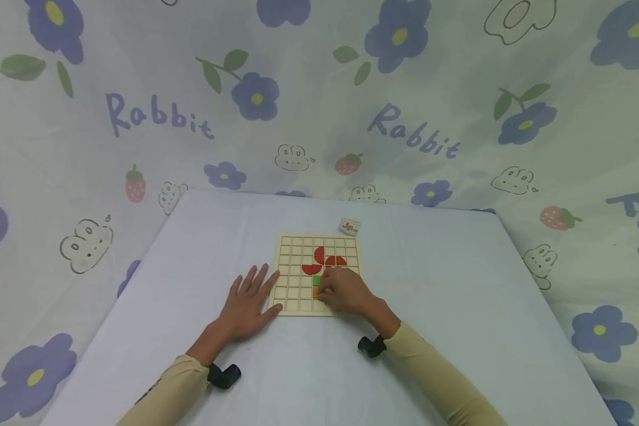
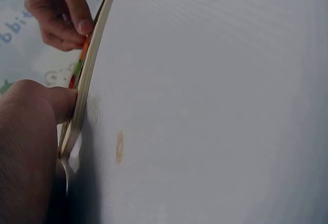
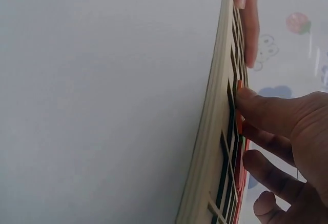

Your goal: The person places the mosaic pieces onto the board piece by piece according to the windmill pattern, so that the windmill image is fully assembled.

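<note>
A pale wooden grid board (image 1: pixel 294 292) lies on the table, with red half-round pieces (image 1: pixel 312 269) and a green square tile (image 1: pixel 316 280) in its cells. My right hand (image 1: pixel 346 290) is over the board's lower right part, thumb and fingers bent in at an orange tile (image 1: pixel 316 293) just below the green one. Seen from the right wrist, the thumb lies on the orange tile (image 3: pixel 239 119). My left hand (image 1: pixel 247 305) spreads flat at the board's left side, its thumb on the lower left corner and fingertips along the edge.
Just behind the board's far edge stands a small card or block (image 1: pixel 349 227) with a printed grid pattern. A white cloth covers the table (image 1: pixel 436 272). Patterned fabric (image 1: pixel 309 130) hangs behind it. Black wrist cameras (image 1: pixel 225 376) sit below both sleeves.
</note>
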Demonstrator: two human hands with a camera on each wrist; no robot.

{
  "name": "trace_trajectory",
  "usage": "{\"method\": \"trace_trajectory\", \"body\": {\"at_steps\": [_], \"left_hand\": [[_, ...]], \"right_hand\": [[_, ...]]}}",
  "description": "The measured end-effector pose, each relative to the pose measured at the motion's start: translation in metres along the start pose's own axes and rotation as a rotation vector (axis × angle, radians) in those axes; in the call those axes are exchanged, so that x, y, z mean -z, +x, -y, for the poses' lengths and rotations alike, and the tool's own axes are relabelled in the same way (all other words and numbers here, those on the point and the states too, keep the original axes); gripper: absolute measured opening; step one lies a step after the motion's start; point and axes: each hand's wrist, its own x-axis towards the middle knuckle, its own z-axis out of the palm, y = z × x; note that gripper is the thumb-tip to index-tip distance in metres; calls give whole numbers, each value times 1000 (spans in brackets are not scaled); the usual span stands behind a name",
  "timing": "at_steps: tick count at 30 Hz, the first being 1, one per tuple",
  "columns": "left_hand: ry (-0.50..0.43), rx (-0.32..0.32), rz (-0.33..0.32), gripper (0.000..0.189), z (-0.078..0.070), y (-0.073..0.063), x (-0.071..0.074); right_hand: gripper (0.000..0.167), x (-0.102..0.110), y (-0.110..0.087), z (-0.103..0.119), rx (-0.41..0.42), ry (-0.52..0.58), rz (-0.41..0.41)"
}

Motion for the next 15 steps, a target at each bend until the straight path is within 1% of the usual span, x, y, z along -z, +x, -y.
{"method": "trace_trajectory", "body": {"at_steps": [2,7,15], "left_hand": [[-5,0,-3,76,-1,0,2],[-13,4,2,76,-2,-1,3],[-3,13,9,77,-2,-1,2]], "right_hand": [[9,0,-1,0,17,-13,-20],[10,0,-3,1,27,-23,-45],[8,1,-13,-3,16,-28,-42]]}}
